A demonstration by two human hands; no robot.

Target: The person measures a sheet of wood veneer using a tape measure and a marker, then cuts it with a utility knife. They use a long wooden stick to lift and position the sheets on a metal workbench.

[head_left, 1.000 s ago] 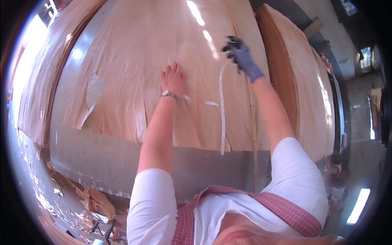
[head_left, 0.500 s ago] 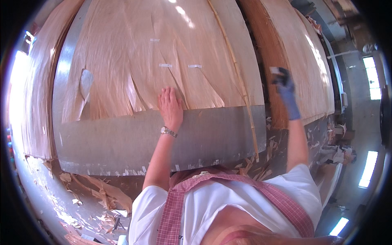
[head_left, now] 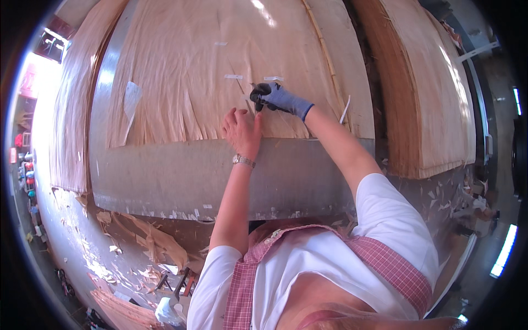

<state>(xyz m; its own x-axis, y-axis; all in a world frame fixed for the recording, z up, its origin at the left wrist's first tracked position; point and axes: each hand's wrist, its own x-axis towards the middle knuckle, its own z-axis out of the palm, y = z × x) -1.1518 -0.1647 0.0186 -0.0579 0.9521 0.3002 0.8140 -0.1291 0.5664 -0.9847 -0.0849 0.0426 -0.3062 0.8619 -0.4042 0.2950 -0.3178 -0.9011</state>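
1. Right hand [head_left: 269,98], gloved: fingers curled down at a split [head_left: 240,85] in the veneer sheet [head_left: 176,82]. Can't tell if it's pinching anything.
2. Left hand [head_left: 242,131], bare: fingers slightly spread, resting on the sheet by its near edge.
3. Sheet lies on the grey table [head_left: 181,170], short of the table's near edge.
4. Done, I'd say: three short white strips [head_left: 234,77] on, two apparently across splits.
5. Left, my read: splits toward the sheet's near edge still gape, no strip there. Loose white strip [head_left: 345,109] near the table's right edge, beside the bamboo stick [head_left: 322,44].
6. Brands, labels, writing: nothing legible from here.
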